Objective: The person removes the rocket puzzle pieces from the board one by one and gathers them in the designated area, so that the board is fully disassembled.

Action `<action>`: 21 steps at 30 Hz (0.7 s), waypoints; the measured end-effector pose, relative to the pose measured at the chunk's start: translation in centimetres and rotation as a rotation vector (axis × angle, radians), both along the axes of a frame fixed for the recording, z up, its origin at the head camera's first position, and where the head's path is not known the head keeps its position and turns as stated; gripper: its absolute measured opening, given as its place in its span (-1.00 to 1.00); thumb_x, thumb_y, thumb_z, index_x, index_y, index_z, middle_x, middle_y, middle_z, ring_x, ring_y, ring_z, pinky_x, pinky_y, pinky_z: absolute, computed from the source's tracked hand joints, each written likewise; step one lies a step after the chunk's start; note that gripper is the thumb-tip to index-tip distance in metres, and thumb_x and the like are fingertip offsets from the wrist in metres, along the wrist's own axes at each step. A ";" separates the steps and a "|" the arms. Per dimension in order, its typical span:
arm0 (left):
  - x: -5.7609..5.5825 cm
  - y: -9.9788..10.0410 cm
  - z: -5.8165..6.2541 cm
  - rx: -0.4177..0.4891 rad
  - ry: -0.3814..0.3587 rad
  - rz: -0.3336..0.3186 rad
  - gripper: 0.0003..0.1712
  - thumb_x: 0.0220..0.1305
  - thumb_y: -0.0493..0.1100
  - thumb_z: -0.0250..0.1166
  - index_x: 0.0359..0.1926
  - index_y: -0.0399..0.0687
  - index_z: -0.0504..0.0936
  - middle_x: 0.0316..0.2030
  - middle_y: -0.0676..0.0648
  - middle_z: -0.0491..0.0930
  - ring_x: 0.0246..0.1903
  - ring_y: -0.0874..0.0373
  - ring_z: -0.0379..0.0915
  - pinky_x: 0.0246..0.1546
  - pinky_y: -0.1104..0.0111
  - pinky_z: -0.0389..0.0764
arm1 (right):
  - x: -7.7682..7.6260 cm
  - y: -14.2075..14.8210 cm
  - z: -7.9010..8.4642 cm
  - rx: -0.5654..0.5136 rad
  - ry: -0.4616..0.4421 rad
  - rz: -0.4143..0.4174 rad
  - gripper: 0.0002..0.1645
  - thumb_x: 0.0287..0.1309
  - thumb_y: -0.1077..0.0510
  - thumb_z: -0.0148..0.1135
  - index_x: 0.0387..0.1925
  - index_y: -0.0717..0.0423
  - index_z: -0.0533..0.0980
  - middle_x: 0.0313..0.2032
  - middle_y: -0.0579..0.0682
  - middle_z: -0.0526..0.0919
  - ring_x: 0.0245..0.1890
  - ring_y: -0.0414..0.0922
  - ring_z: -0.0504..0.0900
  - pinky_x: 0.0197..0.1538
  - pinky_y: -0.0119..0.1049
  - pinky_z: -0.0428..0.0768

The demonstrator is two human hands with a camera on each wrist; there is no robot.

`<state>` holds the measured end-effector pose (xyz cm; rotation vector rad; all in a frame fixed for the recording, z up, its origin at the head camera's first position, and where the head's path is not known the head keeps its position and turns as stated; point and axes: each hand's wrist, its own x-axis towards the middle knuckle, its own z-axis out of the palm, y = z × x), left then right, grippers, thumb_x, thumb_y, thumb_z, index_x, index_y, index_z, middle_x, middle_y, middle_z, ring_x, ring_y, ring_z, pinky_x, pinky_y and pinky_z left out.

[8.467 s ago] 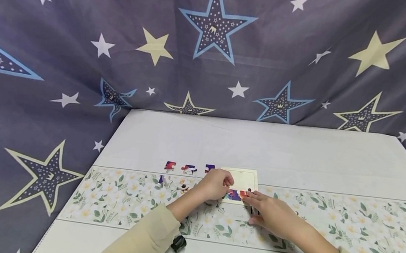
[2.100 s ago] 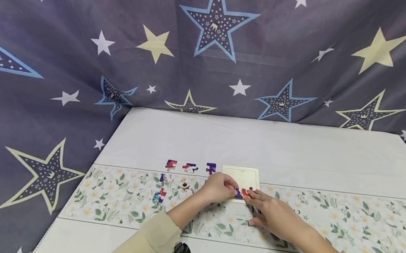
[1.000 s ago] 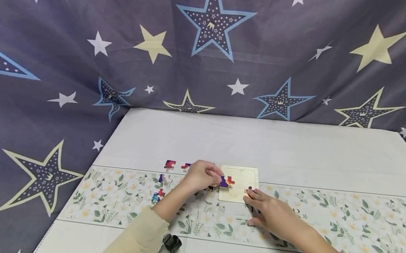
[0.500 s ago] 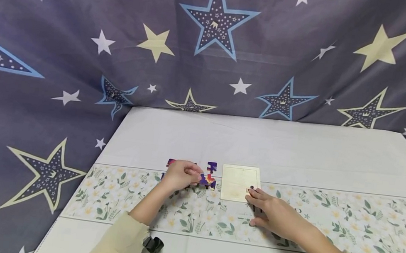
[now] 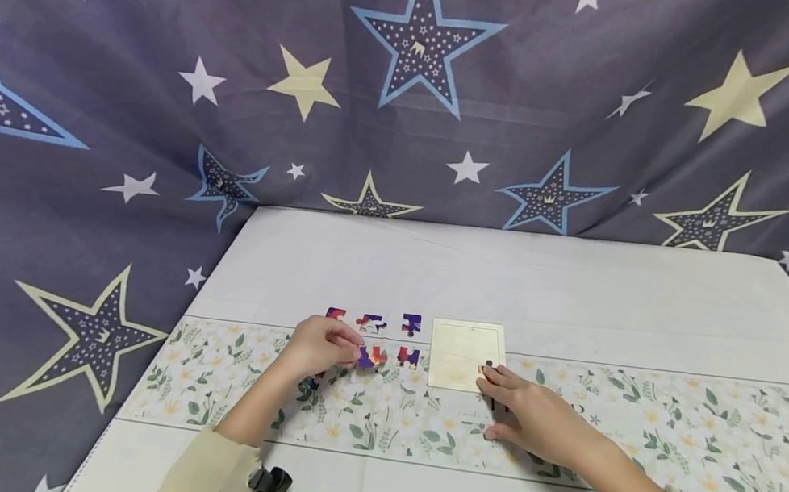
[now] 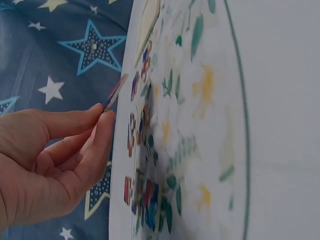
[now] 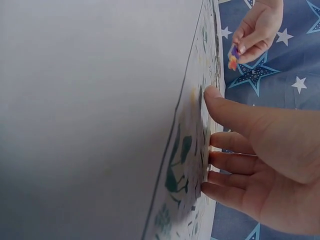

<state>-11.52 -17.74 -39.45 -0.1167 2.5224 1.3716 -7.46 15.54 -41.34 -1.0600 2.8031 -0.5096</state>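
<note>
My left hand (image 5: 320,347) pinches a purple and orange jigsaw piece (image 5: 372,357) between thumb and fingertips. In the left wrist view that piece (image 6: 116,92) is edge-on, raised off the table. Several other jigsaw pieces lie beneath and around the hand, among them a purple one (image 5: 411,324) and a red and purple one (image 5: 408,357). My right hand (image 5: 539,417), fingers extended, rests at the lower right corner of a pale puzzle tray (image 5: 458,355). Beside its fingertips shows a small dark-marked bit (image 5: 488,365), mostly covered, so its kind is unclear.
A floral printed band (image 5: 694,442) crosses the white tabletop (image 5: 579,291). Behind and to the left hangs a dark curtain (image 5: 459,67) with stars. Black wrist cameras (image 5: 271,484) sit at both cuffs.
My left hand has lifted the purple and orange piece off the tray and carried it left, over the loose pieces. The right hand has stayed at the tray's corner.
</note>
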 end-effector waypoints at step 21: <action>1.7 -0.9 -0.2 -0.196 0.036 -0.088 -0.88 0.01 -0.45 0.33 -0.43 -0.22 0.73 -0.63 -0.05 0.64 -0.59 0.22 0.44 -0.49 0.44 0.45 | 0.1 -0.1 0.1 -0.011 -0.003 -0.005 -0.23 0.03 0.00 0.39 0.24 0.27 0.41 0.30 0.29 0.39 0.30 0.24 0.38 0.10 -0.07 0.57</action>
